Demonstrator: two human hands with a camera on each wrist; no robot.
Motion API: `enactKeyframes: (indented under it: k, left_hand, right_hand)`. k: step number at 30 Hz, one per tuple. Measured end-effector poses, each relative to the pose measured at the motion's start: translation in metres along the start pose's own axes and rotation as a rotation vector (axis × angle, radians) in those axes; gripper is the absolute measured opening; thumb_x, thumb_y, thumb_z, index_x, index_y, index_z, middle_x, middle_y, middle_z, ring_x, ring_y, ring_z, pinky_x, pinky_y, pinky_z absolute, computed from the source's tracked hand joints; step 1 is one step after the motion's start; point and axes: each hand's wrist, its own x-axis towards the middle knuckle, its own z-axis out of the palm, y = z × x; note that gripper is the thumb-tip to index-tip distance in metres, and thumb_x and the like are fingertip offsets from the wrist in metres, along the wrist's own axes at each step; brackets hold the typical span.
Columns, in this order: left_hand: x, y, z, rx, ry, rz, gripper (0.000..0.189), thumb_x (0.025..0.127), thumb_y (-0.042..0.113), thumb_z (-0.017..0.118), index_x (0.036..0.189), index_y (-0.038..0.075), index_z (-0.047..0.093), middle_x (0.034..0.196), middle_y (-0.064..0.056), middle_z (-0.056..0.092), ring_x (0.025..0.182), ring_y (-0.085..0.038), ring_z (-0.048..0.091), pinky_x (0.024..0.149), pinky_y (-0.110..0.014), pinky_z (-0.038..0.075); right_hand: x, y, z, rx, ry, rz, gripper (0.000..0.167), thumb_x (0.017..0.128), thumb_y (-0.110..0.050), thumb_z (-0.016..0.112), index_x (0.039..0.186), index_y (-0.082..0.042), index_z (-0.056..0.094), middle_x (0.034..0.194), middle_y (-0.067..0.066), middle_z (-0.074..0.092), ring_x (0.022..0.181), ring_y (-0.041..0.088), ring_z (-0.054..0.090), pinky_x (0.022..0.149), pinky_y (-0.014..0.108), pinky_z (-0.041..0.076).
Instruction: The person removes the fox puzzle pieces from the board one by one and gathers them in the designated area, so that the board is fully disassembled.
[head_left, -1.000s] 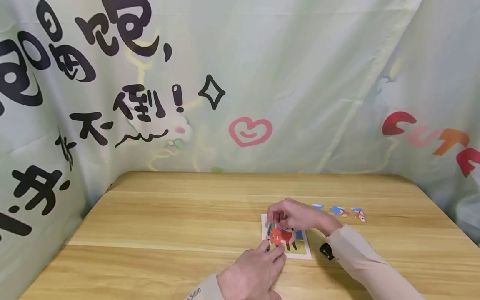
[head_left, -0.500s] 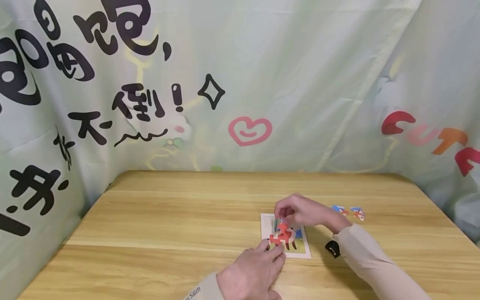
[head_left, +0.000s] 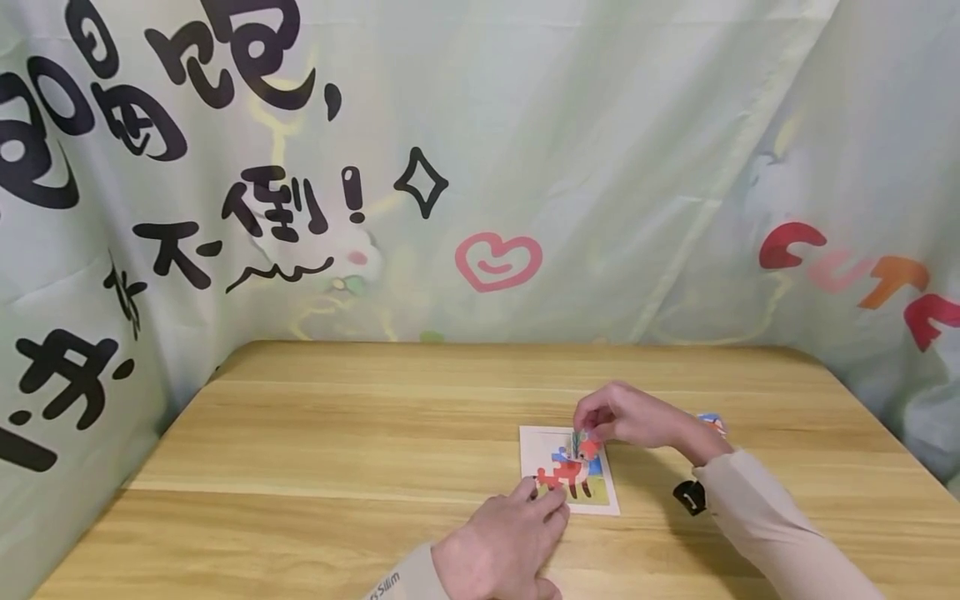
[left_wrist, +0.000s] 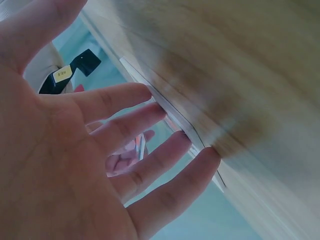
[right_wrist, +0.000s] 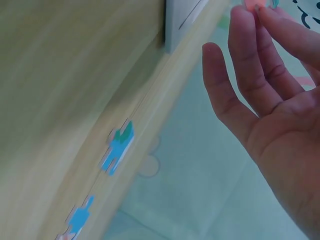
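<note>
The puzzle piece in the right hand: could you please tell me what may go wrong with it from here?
The right hand pinches the puzzle piece with its fingertips, so it might slip.
The left hand touches only the near-left part of the puzzle board; pressing elsewhere could shift it.
Loose pieces lie near the right wrist, which might brush them.

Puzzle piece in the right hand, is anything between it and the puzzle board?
Nothing visible stands in the way. In the head view, the right hand pinches the puzzle piece over the far right part of the puzzle board; the left hand is at the board's near left corner, clear of the piece.
</note>
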Motion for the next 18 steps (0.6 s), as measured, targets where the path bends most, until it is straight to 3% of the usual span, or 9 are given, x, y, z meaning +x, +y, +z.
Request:
enactKeyframes:
  k: [8, 18]
  left_hand:
    - [0.002, 0.0, 0.0, -0.018, -0.026, -0.007, 0.085, 0.086, 0.072, 0.063, 0.153, 0.022, 0.046, 0.155, 0.01, 0.038, 0.129, -0.013, 0.039, 0.082, -0.02, 0.051]
    - [0.0, 0.001, 0.0, -0.012, -0.009, -0.009, 0.084, 0.087, 0.071, 0.062, 0.152, 0.022, 0.047, 0.156, 0.011, 0.038, 0.131, -0.013, 0.04, 0.088, -0.021, 0.05]
  right_hand:
    - [-0.016, 0.006, -0.01, -0.023, 0.018, 0.015, 0.021, 0.089, 0.013, 0.063, 0.093, -0.004, 0.074, 0.086, -0.001, 0.07, 0.073, 0.006, 0.056, 0.065, 0.027, 0.053]
    - [-0.039, 0.02, -0.016, -0.005, 0.038, -0.017, 0.016, 0.088, 0.014, 0.065, 0.092, 0.001, 0.074, 0.085, 0.001, 0.072, 0.073, 0.004, 0.057, 0.062, 0.026, 0.053]
